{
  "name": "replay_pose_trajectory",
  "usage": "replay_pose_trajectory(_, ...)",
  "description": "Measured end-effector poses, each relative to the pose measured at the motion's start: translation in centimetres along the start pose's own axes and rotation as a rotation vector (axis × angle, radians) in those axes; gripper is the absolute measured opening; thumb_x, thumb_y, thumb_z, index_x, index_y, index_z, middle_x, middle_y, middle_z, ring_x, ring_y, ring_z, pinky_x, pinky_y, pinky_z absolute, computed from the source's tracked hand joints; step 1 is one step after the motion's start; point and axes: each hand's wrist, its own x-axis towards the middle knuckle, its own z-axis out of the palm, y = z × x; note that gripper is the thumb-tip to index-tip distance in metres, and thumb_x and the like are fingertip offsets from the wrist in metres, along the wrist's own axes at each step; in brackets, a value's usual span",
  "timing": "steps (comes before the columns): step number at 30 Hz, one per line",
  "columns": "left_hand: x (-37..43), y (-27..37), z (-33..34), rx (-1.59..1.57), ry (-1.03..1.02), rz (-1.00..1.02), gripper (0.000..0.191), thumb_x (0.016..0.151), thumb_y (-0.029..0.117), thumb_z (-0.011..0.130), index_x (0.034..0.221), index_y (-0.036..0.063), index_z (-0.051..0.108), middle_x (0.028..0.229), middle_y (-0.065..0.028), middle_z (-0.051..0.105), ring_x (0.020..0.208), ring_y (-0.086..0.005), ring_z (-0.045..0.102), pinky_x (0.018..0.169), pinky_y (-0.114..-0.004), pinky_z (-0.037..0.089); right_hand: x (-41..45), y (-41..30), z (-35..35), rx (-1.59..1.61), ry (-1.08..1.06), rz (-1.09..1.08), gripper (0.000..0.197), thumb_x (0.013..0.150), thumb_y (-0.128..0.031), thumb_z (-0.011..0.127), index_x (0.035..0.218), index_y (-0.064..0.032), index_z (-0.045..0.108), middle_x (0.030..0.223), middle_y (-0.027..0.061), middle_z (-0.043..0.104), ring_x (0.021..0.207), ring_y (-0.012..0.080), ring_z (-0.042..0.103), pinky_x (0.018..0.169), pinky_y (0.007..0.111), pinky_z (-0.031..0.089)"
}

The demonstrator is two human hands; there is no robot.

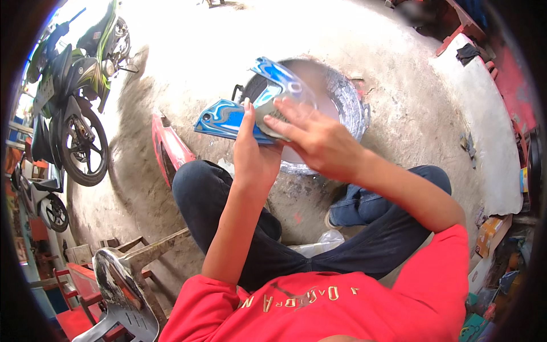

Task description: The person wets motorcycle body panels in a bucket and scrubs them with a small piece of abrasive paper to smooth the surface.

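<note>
My left hand (257,164) supports a blue plastic motorcycle body panel (226,117) from below, its thumb up along the near side. Wavy white and grey bands mark the panel's blue paint, and a round hole shows near its left end. With fingers spread, my right hand (327,139) presses a grey piece of what looks like sandpaper (266,119) against the panel's middle. Part of that surface is hidden by the fingers. Below and beyond the panel stands a worn metal basin (357,100) of cloudy water (335,100).
A red body panel (177,143) lies on the concrete floor by my left knee. Motorcycles (85,141) stand at the left. A worn chair (128,295) is close at lower left. Along the right runs a pale ledge (483,128), with a cardboard box (491,235) near its end.
</note>
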Motion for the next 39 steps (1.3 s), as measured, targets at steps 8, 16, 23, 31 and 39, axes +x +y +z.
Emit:
replay_pose_trajectory(8,-0.3,-0.1,-0.4,0.061,0.032,0.079,0.036,0.11,0.035,0.047,0.135,0.0086,0.051,0.131,-0.0116,0.062,0.12,-0.0257,0.063,0.103,-0.047,0.051,0.1,0.2,0.1,0.039,0.04,-0.085,0.043,0.092,-0.006,0.053,0.133,0.0008,0.063,0.135,0.023,0.064,0.128,0.0374,0.061,0.112,0.044,0.047)
replay_pose_trajectory(16,-0.6,0.5,0.0,0.096,0.066,0.21,0.028,0.109,0.027,0.052,0.135,0.0155,0.052,0.129,-0.007,0.061,0.119,-0.0223,0.063,0.1,-0.045,0.053,0.2,0.0,0.3,0.018,0.09,-0.082,0.043,0.089,-0.003,0.05,0.129,0.0005,0.065,0.13,0.0217,0.067,0.123,0.0351,0.064,0.104,0.042,0.052)
replay_pose_trajectory(23,-0.3,0.9,0.2,0.115,0.084,0.147,0.026,0.109,0.02,0.05,0.135,0.0192,0.048,0.126,-0.0075,0.061,0.115,-0.0218,0.064,0.097,-0.045,0.054,0.3,0.1,0.6,0.152,0.12,-0.048,0.04,0.088,-0.001,0.054,0.126,-0.0022,0.067,0.123,0.0219,0.07,0.116,0.0358,0.068,0.101,0.043,0.053)
replay_pose_trajectory(31,-0.2,1.3,0.0,0.119,0.082,0.123,0.025,0.109,0.021,0.05,0.134,0.0182,0.048,0.127,-0.0088,0.061,0.115,-0.0231,0.065,0.095,-0.047,0.055,0.3,0.2,0.5,0.162,0.134,-0.031,0.039,0.09,-0.004,0.054,0.126,-0.0031,0.067,0.123,0.0208,0.07,0.111,0.0348,0.069,0.096,0.044,0.056)
replay_pose_trajectory(39,-0.3,1.6,-0.2,0.126,0.069,0.13,0.026,0.109,0.021,0.05,0.134,0.0162,0.048,0.128,-0.0105,0.062,0.115,-0.0251,0.066,0.094,-0.048,0.056,0.0,-1.0,-0.6,0.176,0.064,-0.043,0.036,0.097,-0.006,0.054,0.131,0.0,0.063,0.129,0.0241,0.067,0.12,0.0364,0.066,0.102,0.044,0.054)
